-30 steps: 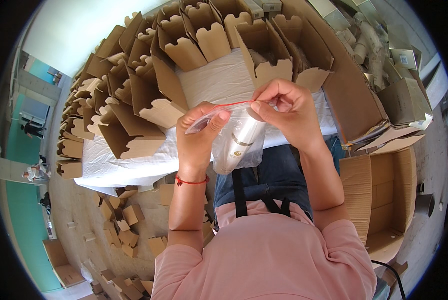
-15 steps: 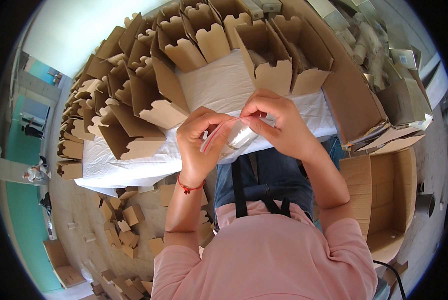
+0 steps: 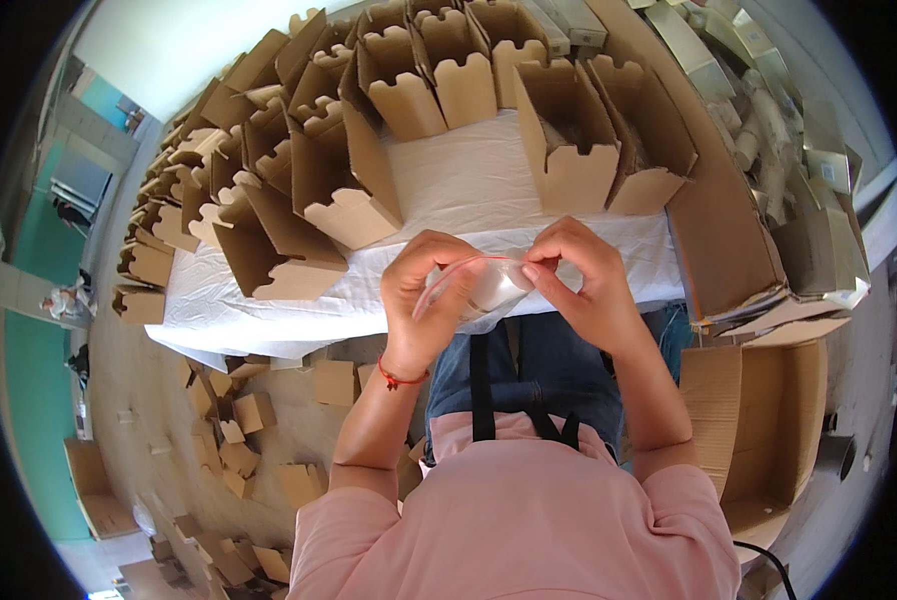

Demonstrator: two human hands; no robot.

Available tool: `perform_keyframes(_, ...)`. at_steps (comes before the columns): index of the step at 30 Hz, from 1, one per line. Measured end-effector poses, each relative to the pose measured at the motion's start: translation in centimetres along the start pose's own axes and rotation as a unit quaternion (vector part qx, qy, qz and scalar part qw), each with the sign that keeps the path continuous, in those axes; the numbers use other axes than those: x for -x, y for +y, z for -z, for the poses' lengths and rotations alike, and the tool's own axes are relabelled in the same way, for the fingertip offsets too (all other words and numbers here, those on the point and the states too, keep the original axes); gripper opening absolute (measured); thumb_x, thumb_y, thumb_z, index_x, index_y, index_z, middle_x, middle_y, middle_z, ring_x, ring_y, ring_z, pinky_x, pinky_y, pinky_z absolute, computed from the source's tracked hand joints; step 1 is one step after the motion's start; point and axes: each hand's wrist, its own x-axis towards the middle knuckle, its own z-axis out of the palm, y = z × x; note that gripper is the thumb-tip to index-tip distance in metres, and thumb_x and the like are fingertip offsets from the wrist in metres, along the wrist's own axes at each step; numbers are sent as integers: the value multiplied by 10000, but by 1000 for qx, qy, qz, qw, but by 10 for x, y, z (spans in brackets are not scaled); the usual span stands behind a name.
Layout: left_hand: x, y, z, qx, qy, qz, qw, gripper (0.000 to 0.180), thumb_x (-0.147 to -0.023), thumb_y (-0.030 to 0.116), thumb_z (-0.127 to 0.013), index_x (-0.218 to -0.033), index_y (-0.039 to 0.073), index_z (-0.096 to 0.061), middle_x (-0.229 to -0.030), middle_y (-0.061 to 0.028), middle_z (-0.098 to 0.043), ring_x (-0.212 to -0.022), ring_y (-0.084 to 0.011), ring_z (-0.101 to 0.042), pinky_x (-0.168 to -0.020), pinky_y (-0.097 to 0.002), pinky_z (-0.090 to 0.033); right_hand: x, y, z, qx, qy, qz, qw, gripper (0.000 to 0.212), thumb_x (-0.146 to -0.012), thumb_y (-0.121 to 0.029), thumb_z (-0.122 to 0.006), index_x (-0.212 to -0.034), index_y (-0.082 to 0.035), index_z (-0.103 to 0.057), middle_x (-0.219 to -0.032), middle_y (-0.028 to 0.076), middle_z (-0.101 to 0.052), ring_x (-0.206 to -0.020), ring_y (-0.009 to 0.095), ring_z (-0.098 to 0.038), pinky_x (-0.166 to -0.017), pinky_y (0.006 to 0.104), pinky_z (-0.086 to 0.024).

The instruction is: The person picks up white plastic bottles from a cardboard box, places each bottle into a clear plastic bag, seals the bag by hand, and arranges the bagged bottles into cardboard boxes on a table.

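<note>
Fingers clamped on the bag (image 3: 493, 292) by the desk's (image 3: 448, 170) near edge, left hand (image 3: 424, 290) and right hand (image 3: 586, 278) seem mid-seal, needing firm pinching onward.

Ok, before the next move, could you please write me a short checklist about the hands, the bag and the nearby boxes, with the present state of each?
1. Left hand has a grip on the clear plastic bag: ok, it holds the left side.
2. Right hand has a grip on the bag: ok, thumb and finger pinch the right end of its red strip.
3. Pale object is in the bag: ok, it shows through the plastic.
4. Red strip is sealed along its whole length: cannot tell, fingers hide parts.
5. Two cardboard boxes beyond the right hand are open on top: ok.
</note>
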Motion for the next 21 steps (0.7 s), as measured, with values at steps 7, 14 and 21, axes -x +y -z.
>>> perform_keyframes(7,18,-19,22,107,-41,101,988,288,-746,42,-727,-1006,1,-611,-970,-80,-604,-897,-145,-559,-769,-268,-446,-2,4,-26,3,-12,7,1000,60,-815,42,-568,-811,2,-524,-774,89,-526,-669,184,-515,-603,262,-429)
perform_keyframes(14,78,-67,47,136,-1,285,949,528,-760,136,-757,-1188,-7,-483,-1008,-56,-606,-939,-123,-555,-814,-288,-463,-56,39,-80,-67,-147,-37,986,94,-842,-73,-623,-869,-13,-556,-683,38,-522,-612,101,-495,-578,242,-425)
perform_keyframes(21,94,-62,71,168,29,347,922,458,-805,183,-718,-1146,-13,-483,-935,-72,-617,-882,-145,-606,-742,-281,-511,-162,80,-167,239,39,-75,967,220,-797,-176,-672,-861,-22,-528,-628,97,-563,-571,211,-565,-530,312,-436)
